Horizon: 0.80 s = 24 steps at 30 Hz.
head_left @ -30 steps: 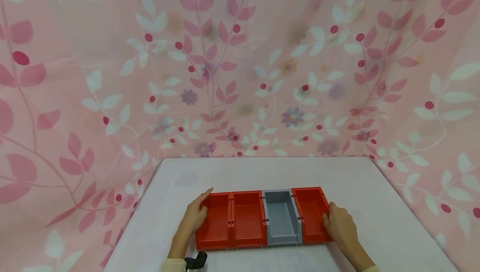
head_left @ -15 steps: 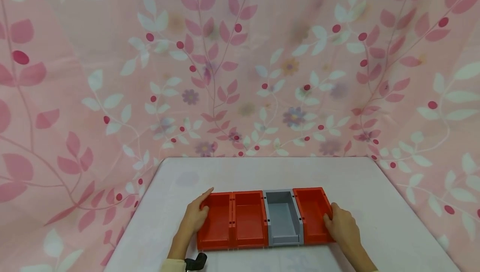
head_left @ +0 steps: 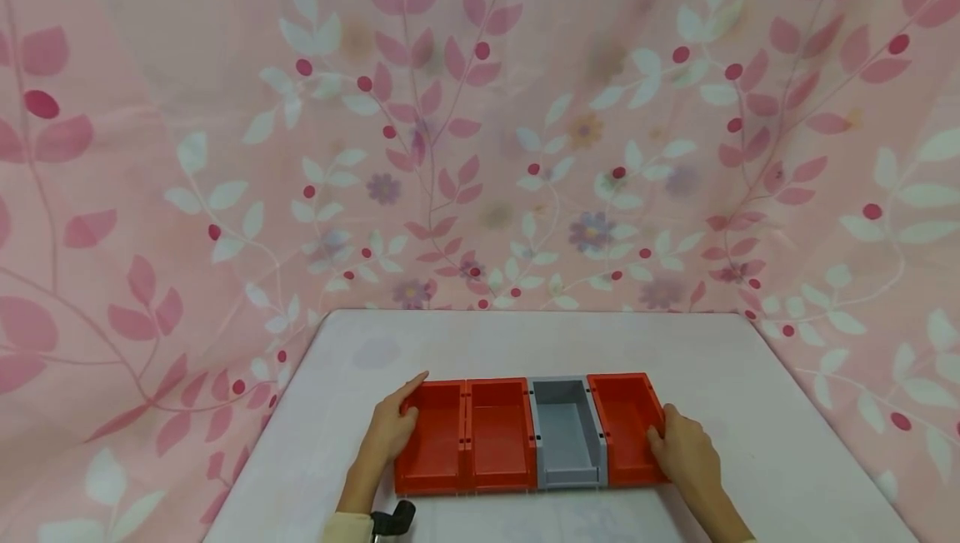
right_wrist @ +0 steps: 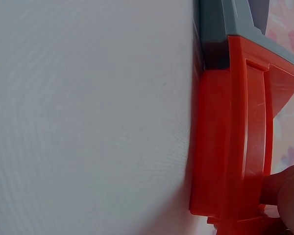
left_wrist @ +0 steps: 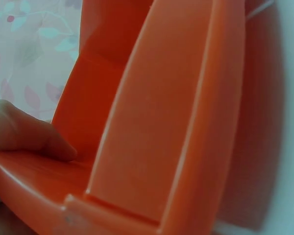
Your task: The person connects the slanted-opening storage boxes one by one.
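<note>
Four open-topped storage bins stand side by side in a row on the white table. From the left in the head view come a red bin (head_left: 433, 443), a second red bin (head_left: 499, 435), a grey bin (head_left: 564, 430) and a third red bin (head_left: 626, 435). My left hand (head_left: 390, 426) grips the outer side wall of the leftmost red bin, thumb inside; its other fingers are mostly hidden. At the opposite end my right hand (head_left: 686, 447) holds the outer wall of the rightmost red bin, with its thumb (right_wrist: 279, 191) over the rim.
The white table (head_left: 525, 343) reaches back to a pink floral cloth backdrop (head_left: 480, 127), which also hangs along both sides. A black wrist mount (head_left: 393, 520) sits by my left sleeve.
The head view has shifted slightly. Both hands keep their hold on the end bins, and the row shows no clear movement on the table.
</note>
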Each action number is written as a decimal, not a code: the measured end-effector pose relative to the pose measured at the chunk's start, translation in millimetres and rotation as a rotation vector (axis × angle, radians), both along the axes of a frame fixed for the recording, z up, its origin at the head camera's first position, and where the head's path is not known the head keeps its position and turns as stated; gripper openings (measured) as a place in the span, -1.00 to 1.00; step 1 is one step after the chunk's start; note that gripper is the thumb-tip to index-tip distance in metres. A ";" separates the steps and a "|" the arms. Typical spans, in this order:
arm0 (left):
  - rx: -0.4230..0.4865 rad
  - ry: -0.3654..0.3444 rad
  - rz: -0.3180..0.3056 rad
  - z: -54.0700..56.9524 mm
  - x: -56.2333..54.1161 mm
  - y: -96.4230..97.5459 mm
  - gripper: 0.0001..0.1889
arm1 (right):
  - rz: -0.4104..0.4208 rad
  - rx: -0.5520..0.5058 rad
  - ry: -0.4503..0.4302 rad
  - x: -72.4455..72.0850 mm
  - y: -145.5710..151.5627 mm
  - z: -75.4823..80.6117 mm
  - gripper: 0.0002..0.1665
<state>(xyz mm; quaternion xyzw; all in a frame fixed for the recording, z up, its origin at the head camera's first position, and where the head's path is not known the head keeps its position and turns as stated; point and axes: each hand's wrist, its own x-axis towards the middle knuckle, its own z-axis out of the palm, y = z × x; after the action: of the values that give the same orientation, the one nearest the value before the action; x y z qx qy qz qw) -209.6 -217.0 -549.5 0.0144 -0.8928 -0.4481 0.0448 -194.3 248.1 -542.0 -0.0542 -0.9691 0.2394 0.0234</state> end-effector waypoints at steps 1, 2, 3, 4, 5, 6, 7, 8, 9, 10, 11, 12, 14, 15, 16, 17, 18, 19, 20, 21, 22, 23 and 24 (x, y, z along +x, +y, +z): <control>0.004 -0.008 -0.001 0.2 0.5 -0.3 -0.34 | 0.003 0.002 0.001 0.2 -0.4 -0.1 -0.71; 0.009 -0.016 0.000 0.5 1.2 -0.5 -0.34 | 0.008 0.005 0.003 0.4 -0.5 -0.3 -0.72; 0.016 -0.022 0.000 0.8 1.9 -0.7 -0.34 | 0.015 0.010 0.005 0.5 -0.6 -0.4 -0.73; 0.022 -0.026 -0.001 0.6 2.5 -0.9 -0.34 | 0.022 0.014 0.007 0.7 -0.7 -0.2 -0.74; 0.024 -0.028 -0.003 0.3 3.0 -1.2 -0.34 | 0.030 0.021 0.012 0.8 -0.7 -0.3 -0.75; 0.030 -0.027 -0.005 0.0 3.3 -1.5 -0.34 | 0.037 0.025 0.015 0.8 -1.0 -0.1 -0.76; 0.032 -0.024 -0.008 0.2 3.3 -1.8 -0.33 | 0.046 0.033 0.025 0.3 -1.1 -0.4 -0.77; 0.036 -0.021 -0.009 0.3 3.2 -2.0 -0.33 | 0.054 0.038 0.029 -0.4 -1.5 0.1 -0.78; 0.037 -0.016 -0.011 0.2 2.9 -2.1 -0.33 | 0.059 0.046 0.033 -1.4 -1.8 0.6 -0.78; 0.038 -0.009 -0.015 -0.2 2.2 -1.7 -0.33 | 0.062 0.051 0.030 -2.4 -1.9 1.2 -0.79; 0.040 -0.002 -0.020 -0.2 1.6 -1.0 -0.33 | 0.062 0.058 0.026 -3.5 -1.9 1.8 -0.79; 0.046 0.000 -0.020 -0.4 1.2 -0.4 -0.33 | 0.061 0.062 0.017 -4.6 -1.9 2.4 -0.80; 0.050 0.005 -0.019 -1.3 0.7 0.6 -0.34 | 0.057 0.066 -0.008 -6.1 -2.1 3.6 -0.79; 0.051 0.008 -0.019 -2.2 0.1 1.2 -0.34 | 0.054 0.065 -0.022 -6.1 -1.6 3.5 -0.79; 0.054 0.008 -0.022 -2.9 -0.3 1.8 -0.34 | 0.051 0.062 -0.036 -5.3 -0.9 3.3 -0.78; 0.052 0.004 -0.025 -3.6 -0.4 2.2 -0.34 | 0.047 0.063 -0.041 -4.5 -0.2 3.0 -0.77; 0.048 0.000 -0.026 -4.3 -0.9 2.9 -0.33 | 0.043 0.062 -0.044 -3.9 0.9 3.2 -0.76; 0.043 0.002 -0.032 -4.9 -1.3 3.4 -0.33 | 0.041 0.063 -0.042 -3.3 1.9 3.3 -0.75; 0.043 0.001 -0.037 -5.2 -1.7 3.7 -0.33 | 0.038 0.064 -0.040 -2.7 2.9 3.3 -0.74; 0.041 -0.002 -0.041 -5.3 -1.9 4.0 -0.32 | 0.035 0.064 -0.038 -2.3 3.5 3.6 -0.73; 0.044 -0.005 -0.042 -4.8 -1.7 4.1 -0.32 | 0.033 0.066 -0.035 -2.1 3.8 3.8 -0.73; 0.042 -0.006 -0.039 -4.3 -1.3 4.0 -0.32 | 0.034 0.069 -0.028 -2.4 3.7 4.1 -0.73; 0.042 -0.006 -0.032 -3.6 -0.8 3.5 -0.32 | 0.035 0.067 -0.027 -2.6 3.1 4.3 -0.73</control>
<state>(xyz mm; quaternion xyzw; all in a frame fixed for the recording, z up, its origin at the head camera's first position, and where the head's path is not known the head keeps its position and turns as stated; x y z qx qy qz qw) -210.4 -213.6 -553.1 0.0023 -0.8834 -0.4674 0.0345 -196.9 251.2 -537.7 -0.0397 -0.9776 0.2067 0.0082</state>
